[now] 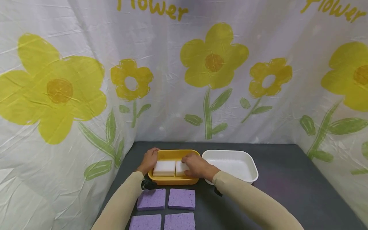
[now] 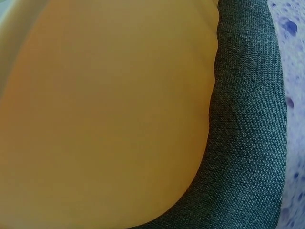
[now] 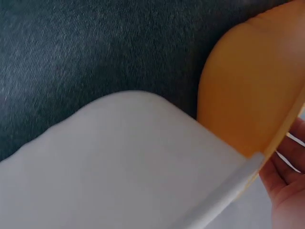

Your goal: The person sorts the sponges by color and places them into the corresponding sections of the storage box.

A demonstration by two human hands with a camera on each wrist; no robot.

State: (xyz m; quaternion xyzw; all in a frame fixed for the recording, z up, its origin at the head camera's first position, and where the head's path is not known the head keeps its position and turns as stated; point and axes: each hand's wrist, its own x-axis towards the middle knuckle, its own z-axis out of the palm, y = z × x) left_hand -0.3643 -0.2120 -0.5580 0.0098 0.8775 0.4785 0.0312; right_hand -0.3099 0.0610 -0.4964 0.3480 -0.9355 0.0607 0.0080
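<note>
A yellow tray (image 1: 172, 182) stands on the dark table with white sponge-like blocks in it. My left hand (image 1: 148, 161) holds the tray by its left rim near the far corner; its thumb is hidden. Inside the tray, a white block (image 1: 164, 168) lies in the left half, seemingly stacked. My right hand (image 1: 196, 164) pinches another white block (image 1: 180, 168) in the right half, thumb near and fingers far. That hand covers part of the block. In the right wrist view, fingers (image 3: 281, 167) show behind the yellow tray's rim (image 3: 281, 136).
A white tray (image 1: 253, 163) stands right beside the yellow one, under my right forearm. Several purple speckled sponges (image 1: 181, 198) lie in rows in front of the yellow tray. Behind the dark table (image 1: 287, 179) hangs a flower-printed curtain (image 1: 169, 121).
</note>
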